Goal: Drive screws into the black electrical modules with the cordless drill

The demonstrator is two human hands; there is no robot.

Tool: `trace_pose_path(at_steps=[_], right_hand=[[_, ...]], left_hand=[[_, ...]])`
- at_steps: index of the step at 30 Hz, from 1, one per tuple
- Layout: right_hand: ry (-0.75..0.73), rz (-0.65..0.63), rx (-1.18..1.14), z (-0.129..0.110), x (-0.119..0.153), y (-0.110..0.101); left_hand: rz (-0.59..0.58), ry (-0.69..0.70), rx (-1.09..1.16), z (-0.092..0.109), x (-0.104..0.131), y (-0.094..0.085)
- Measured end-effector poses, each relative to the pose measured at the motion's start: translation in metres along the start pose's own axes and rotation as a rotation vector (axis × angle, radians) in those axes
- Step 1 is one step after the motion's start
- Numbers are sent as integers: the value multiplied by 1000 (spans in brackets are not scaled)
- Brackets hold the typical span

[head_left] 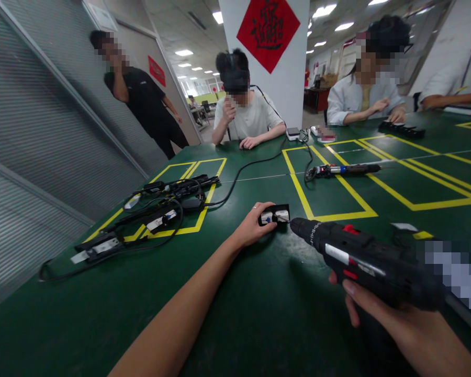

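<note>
With its fingers wrapped around one end, my left hand (255,225) grips a small black block with white parts (281,215) on the green table. A power drill (361,256) lies level in my right hand (392,314), which is closed around its handle. The drill's chuck points left at the block's right side. Its bit tip is close to the block, but I cannot tell whether they touch. The lower part of the drill's handle is hidden by my hand and the frame's edge.
Black strips and cables (168,204) are heaped at the left. An electric screwdriver (347,169) lies across yellow tape further back. Two co-workers (255,115) (367,99) sit opposite; another person (145,99) stands at the left. A cable (239,175) crosses the green table (227,314).
</note>
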State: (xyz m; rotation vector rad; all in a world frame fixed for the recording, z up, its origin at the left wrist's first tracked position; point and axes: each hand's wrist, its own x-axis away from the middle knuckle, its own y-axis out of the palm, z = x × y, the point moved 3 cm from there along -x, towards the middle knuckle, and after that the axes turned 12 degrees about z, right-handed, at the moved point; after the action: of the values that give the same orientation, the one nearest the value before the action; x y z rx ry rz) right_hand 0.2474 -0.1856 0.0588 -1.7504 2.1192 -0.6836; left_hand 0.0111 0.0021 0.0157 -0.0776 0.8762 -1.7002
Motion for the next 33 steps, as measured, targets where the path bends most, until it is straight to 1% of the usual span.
trace_pose_path(at_steps=[2, 8, 11, 17, 22, 25, 33], right_hand=[[11, -16, -7, -1, 0, 0], [76, -2, -53, -2, 4, 1], [54, -10, -50, 1, 3, 1], [-14, 33, 11, 1, 1, 0], [-3, 92, 3, -6, 4, 0], [3, 107, 5, -6, 4, -1], [11, -17, 29, 4, -1, -2]], left_hand=[[0, -9, 1, 0, 0, 0], [0, -7, 3, 1, 0, 0], [-1, -6, 10, 2, 1, 0], [-11, -27, 9, 4, 1, -1], [-10, -13, 10, 3, 1, -1], [-2, 3, 14, 2, 1, -1], [-4, -6, 9, 2, 1, -1]])
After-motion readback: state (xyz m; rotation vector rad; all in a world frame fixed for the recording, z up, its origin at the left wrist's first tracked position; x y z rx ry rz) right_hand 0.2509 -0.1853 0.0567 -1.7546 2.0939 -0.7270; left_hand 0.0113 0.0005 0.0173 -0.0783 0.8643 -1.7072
